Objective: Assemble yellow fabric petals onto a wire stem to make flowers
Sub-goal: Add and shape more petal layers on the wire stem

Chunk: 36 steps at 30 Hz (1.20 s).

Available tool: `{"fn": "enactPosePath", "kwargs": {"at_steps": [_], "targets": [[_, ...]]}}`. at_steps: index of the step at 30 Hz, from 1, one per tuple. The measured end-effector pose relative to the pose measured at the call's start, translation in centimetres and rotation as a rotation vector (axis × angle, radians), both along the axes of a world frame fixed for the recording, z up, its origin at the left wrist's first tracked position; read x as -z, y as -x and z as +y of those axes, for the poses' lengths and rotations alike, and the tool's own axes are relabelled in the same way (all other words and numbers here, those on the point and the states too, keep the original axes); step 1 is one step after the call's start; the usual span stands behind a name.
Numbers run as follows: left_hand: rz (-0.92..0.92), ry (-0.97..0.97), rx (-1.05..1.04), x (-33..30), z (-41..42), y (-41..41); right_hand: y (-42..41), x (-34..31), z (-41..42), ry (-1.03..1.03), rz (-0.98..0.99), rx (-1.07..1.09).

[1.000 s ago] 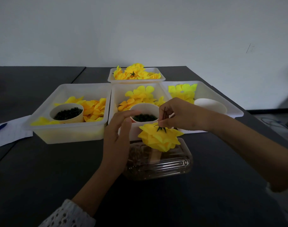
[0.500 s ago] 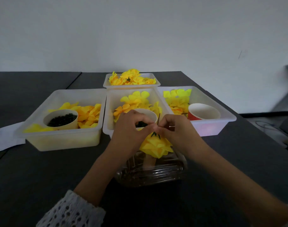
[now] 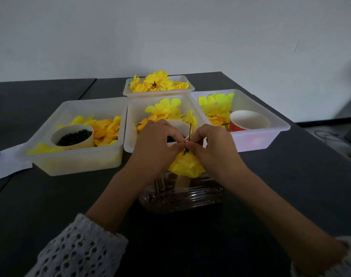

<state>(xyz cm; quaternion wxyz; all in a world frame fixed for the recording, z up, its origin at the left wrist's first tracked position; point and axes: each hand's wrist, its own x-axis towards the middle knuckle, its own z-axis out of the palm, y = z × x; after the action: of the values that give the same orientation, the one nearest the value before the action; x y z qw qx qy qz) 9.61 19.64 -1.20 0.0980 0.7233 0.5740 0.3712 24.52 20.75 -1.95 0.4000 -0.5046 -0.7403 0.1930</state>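
Observation:
A yellow fabric flower hangs head-down between my hands, its green calyx on top. A thin dark wire stem sticks up out of it. My left hand and my right hand meet fingertip to fingertip at the base of the stem, both pinching there just above the petals. The flower is held over a clear plastic box of wire stems. Loose yellow petals fill the white tub behind my hands.
Three white tubs stand in a row: left tub with petals and a cup of dark green pieces, middle tub, right tub with a red cup. A back tub holds finished flowers. White paper lies far left.
My left hand came in from the left and joined my right hand at the stem. Both now pinch at the calyx, and the flower sits lower between them.

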Motion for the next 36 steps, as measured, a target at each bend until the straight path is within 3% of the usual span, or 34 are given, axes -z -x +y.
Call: {"fn": "enactPosePath", "kwargs": {"at_steps": [18,22,28,33,36], "targets": [[0.45,-0.021,0.027,-1.0,0.3,-0.1,0.0,1.0,-0.6,-0.003,-0.132,0.036],[0.324,0.054,0.11,-1.1,0.1,0.8,-0.1,0.5,-0.8,0.003,-0.173,0.049],[-0.114,-0.138,-0.022,-2.3,-1.8,3.0,-0.7,-2.0,0.2,0.047,-0.202,-0.029],[-0.326,-0.181,-0.085,-3.4,-3.5,3.7,-1.0,-7.2,0.1,-0.099,-0.003,-0.008],[-0.419,-0.161,-0.059,-3.8,-4.7,3.2,-1.8,-10.3,-1.1,-0.069,0.259,-0.044]]}}
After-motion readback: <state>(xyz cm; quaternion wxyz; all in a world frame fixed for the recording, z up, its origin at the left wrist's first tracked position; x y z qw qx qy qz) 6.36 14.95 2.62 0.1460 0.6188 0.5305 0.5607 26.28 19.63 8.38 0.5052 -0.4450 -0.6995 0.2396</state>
